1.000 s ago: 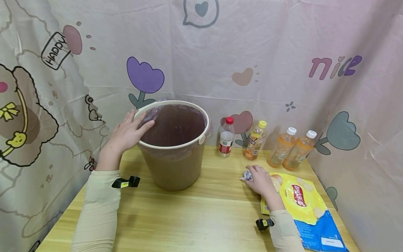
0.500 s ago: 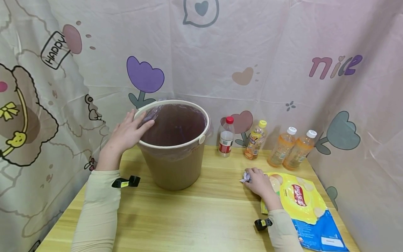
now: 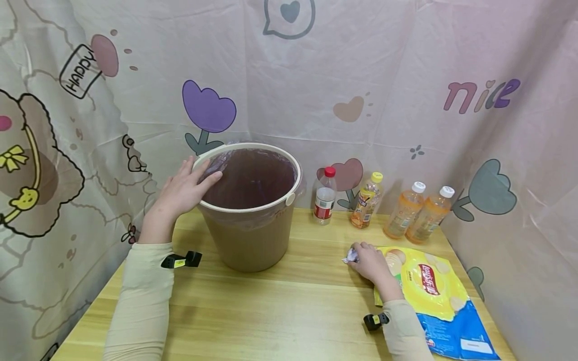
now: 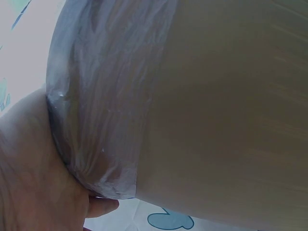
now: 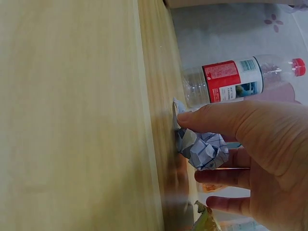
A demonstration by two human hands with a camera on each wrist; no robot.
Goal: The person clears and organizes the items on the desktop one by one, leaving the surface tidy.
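One crumpled paper ball (image 5: pixel 204 150) is pinched in the right-hand grip (image 3: pixel 369 263), low over the surface (image 3: pixel 271 321), between one lined bin (image 3: pixel 248 245) and one chip bag (image 3: pixel 435 286). The left-hand grip (image 3: pixel 181 193) rests on the bin rim, fingers extended. Four bottles stand behind: one red-capped bottle (image 3: pixel 324 203), one yellow-capped bottle (image 3: pixel 365 205), two white-capped bottles (image 3: pixel 403 215). The right forearm (image 3: pixel 392 290) partly covers the bag.
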